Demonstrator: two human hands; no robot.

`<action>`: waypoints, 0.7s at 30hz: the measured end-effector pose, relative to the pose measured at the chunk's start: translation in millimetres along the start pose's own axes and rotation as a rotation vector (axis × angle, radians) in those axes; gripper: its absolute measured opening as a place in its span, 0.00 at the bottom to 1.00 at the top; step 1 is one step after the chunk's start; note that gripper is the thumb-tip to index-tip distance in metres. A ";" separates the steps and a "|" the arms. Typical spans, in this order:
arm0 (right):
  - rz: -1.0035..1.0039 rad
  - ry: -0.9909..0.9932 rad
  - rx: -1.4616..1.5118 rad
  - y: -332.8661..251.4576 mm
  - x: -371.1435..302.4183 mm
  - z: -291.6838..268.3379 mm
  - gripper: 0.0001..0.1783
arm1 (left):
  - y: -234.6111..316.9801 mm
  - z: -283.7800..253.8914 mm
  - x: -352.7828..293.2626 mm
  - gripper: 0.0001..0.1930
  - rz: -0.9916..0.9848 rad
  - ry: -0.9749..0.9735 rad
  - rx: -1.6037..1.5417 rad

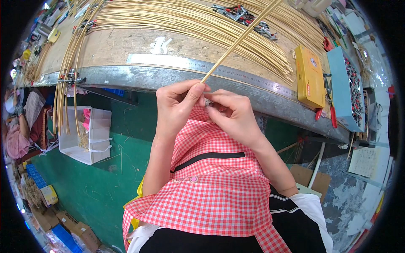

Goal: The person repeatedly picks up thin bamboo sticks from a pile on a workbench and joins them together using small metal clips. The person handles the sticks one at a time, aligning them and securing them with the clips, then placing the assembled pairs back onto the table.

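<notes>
My left hand is closed round the lower end of a thin bundle of pale cane strips, with thumb and forefinger pinching it. From there the strips slant up and to the right over the bench. Beside it, my right hand has its fingers bent in a pinch near the left fingertips. Something small and whitish shows between the two hands, too small to name. Both hands are in front of the bench edge, above a red-and-white checked apron.
A steel ruler lies along the bench's front edge. Behind it are many long cane strips and a pile of clips. At right stand a yellow box, pliers and a blue box of clips. Clamped strips overhang at left.
</notes>
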State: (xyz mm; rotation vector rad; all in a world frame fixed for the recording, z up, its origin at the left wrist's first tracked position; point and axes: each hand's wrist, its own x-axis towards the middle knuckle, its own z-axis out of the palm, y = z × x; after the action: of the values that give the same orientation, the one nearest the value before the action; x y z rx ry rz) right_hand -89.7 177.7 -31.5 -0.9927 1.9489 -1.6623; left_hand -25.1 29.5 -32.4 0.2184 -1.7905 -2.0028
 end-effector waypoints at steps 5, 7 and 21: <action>-0.327 0.133 -0.386 5.1 5.6 -4.5 0.12 | 3.5 2.4 -1.2 0.08 0.001 0.018 0.050; -0.158 0.156 -0.114 -7.7 3.1 -5.5 0.12 | 5.4 1.7 -1.0 0.08 0.004 0.026 0.080; -0.056 0.230 0.226 -12.2 -2.1 -3.5 0.12 | 3.9 3.6 -2.2 0.06 0.023 -0.040 0.134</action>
State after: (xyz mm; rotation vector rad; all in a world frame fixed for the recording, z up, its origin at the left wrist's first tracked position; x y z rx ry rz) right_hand -87.6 181.1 -19.3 -0.8074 1.8295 -2.0542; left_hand -23.7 33.4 -28.4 0.1988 -1.9452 -1.8861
